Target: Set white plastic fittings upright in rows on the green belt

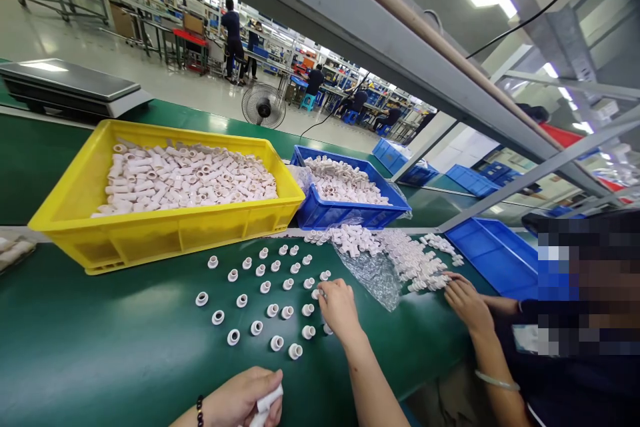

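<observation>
Rows of white flanged pipe fittings [273,310] stand upright on the green tabletop [125,327]. My left hand [245,397] is at the bottom, its fingers wrapped round white plastic pipe fittings [270,399]; how many it holds is partly hidden by the fingers. My right hand [340,310] reaches to the right end of the rows. Its fingertips close on one flanged fitting [315,294] at the table surface. Another fitting [327,329] shows partly behind my right wrist.
A yellow bin [170,233] and a blue bin [350,213], both full of white fittings, stand behind the rows. A co-worker's hands [467,300] touch fittings piled on clear plastic [370,277] at right. A blue tray [495,257] and a scale [75,83] are nearby.
</observation>
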